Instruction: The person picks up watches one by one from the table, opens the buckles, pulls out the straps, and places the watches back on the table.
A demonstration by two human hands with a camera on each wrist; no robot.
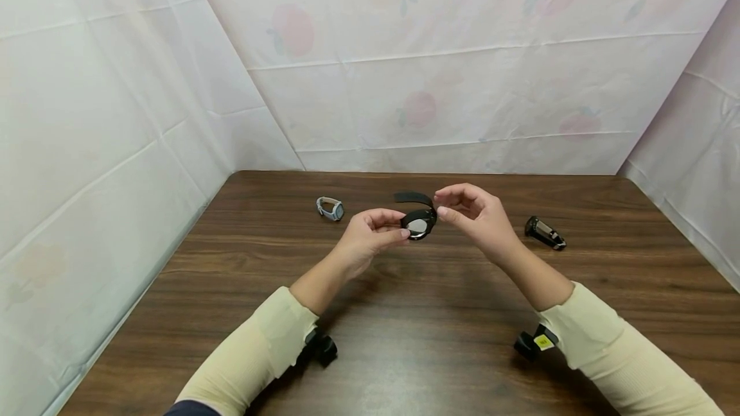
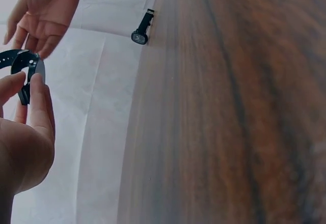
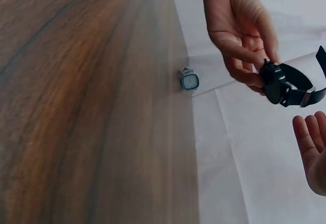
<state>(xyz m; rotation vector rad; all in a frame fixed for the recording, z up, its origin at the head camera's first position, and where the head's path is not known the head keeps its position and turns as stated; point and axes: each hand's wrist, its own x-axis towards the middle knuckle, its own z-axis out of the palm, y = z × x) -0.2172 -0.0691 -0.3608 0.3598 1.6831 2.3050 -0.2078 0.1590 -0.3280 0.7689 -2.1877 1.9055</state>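
Note:
My left hand [image 1: 370, 236] pinches a black wristwatch [image 1: 419, 223] by its case, thumb on one side and fingers on the other. The watch is held above the table with its strap undone. One black strap end [image 1: 412, 197] curves up and to the left in the head view. Close beside the strap is my right hand [image 1: 476, 217], its fingers loosely extended. In the right wrist view those fingertips [image 3: 300, 124] lie just short of the strap, with a small gap. The black watch [image 2: 31, 68] partly hides fingers in the left wrist view.
A light blue-grey watch [image 1: 331, 208] lies on the wooden table [image 1: 243, 262] at the back left. Over on the right lies another black watch [image 1: 545, 233]. White fruit-printed sheets [image 1: 358, 50] stand behind and beside the table.

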